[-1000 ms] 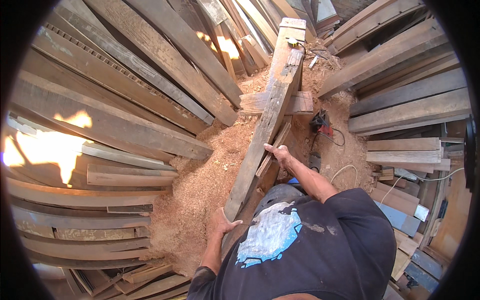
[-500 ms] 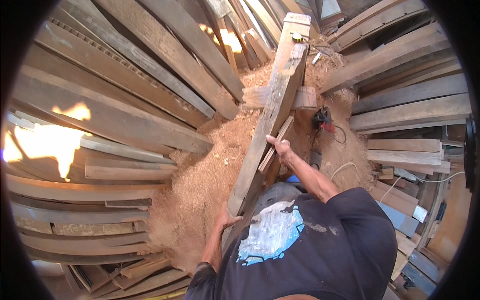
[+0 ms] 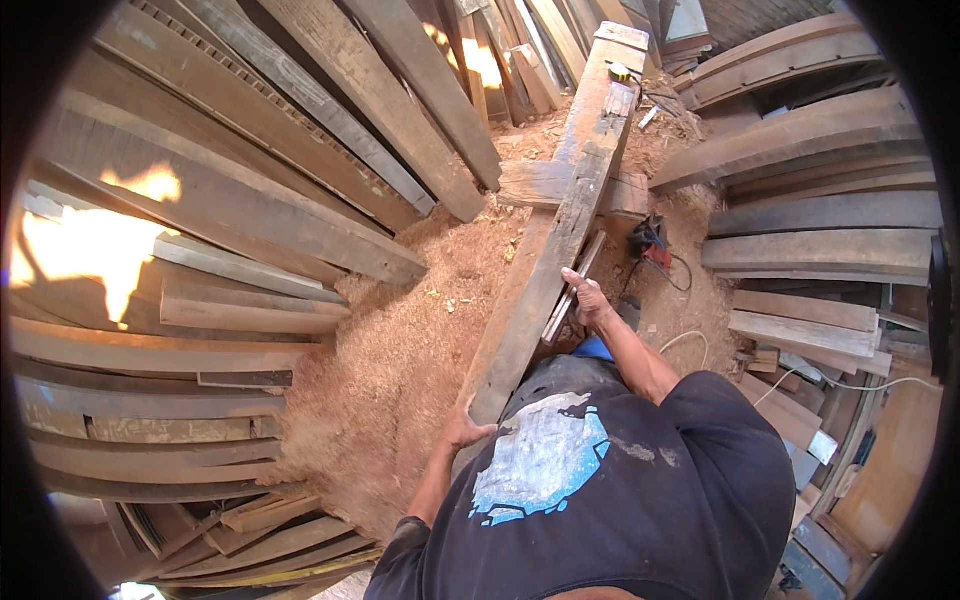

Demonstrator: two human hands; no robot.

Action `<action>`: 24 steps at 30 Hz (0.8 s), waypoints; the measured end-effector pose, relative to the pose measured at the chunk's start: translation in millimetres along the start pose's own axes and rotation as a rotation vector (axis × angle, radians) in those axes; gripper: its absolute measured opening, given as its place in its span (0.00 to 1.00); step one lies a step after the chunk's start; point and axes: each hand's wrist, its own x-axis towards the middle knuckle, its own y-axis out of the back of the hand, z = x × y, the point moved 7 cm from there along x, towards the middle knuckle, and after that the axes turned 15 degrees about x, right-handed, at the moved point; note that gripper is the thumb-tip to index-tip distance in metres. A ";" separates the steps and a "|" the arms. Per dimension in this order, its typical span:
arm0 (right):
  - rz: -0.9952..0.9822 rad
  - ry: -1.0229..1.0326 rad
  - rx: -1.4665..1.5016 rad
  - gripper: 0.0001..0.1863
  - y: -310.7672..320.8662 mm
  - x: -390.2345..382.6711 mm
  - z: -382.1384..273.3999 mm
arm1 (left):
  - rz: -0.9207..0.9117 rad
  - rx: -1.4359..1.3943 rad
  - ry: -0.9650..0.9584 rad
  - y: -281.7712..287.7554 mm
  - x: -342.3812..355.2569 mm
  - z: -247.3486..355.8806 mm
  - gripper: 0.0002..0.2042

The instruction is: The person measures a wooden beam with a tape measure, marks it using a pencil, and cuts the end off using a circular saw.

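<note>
A long, weathered wooden beam (image 3: 545, 290) slants from near my body to the far right, resting over a short cross block (image 3: 530, 184). My left hand (image 3: 465, 430) grips the beam's near end, thumb lying on top and fingers hidden over the side. Farther along, my right hand (image 3: 592, 302) holds its right edge with the thumb side on top; most of those fingers are hidden. Right beside that hand, a narrow wooden strip (image 3: 577, 288) stands along the beam. Another timber (image 3: 605, 75) extends at the far end, carrying a tape measure (image 3: 619, 72).
A black and red power tool (image 3: 650, 243) with a cord lies on the sawdust right of the beam. Sawdust (image 3: 385, 380) covers the floor to the left. Stacked planks (image 3: 250, 230) crowd the left side, and more boards (image 3: 820, 250) line the right.
The beam has shifted right at its near end, and a strip of lower wood now shows along its left side. Both hands keep hold of it. The whole view has shifted slightly.
</note>
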 end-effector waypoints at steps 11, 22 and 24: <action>0.010 -0.031 -0.050 0.22 20.6 10.3 0.2 | 0.296 0.341 0.029 16.5 -21.5 39.3 0.47; 0.371 0.202 -0.301 0.36 34.2 28.5 0.3 | 0.057 0.088 0.009 44.8 4.4 33.8 0.45; 0.378 0.171 -0.218 0.36 26.9 28.5 12.3 | 0.137 0.008 -0.042 54.6 7.2 21.5 0.42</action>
